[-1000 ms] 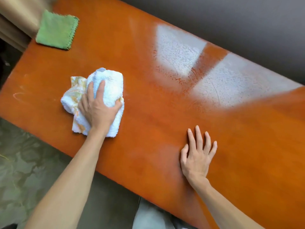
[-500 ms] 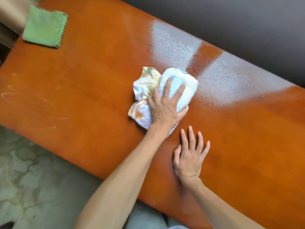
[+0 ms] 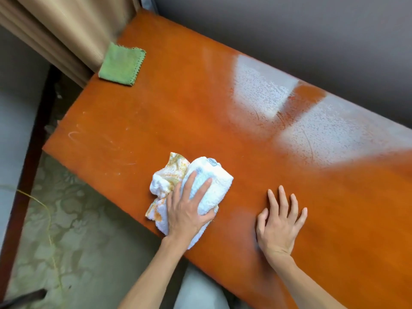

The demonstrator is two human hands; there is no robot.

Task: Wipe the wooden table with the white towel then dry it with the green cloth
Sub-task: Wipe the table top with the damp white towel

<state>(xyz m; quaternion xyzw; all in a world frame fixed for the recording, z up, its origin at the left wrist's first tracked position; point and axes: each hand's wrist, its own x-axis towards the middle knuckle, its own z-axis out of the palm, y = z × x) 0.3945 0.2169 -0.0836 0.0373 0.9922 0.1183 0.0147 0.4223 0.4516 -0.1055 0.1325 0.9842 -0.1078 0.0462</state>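
Observation:
A bunched white towel (image 3: 214,186) with orange stains lies near the front edge of the glossy orange-brown wooden table (image 3: 189,112). My left hand (image 3: 189,210) presses down on the towel, fingers spread over it. To its right, my right hand (image 3: 279,221) rests flat on the bare wood with fingers apart, holding nothing. The folded green cloth (image 3: 121,64) sits at the table's far left corner, well away from both hands.
Beige curtains (image 3: 66,34) hang beside the table's left end, touching the green cloth's corner. A grey wall (image 3: 289,30) runs along the far edge. Wet, bright reflections (image 3: 263,90) show on the far right of the tabletop. Patterned floor (image 3: 66,219) lies below the front edge.
My left hand swept the towel right toward the table's middle, then back left and nearer the front edge. My right hand stayed flat on the wood.

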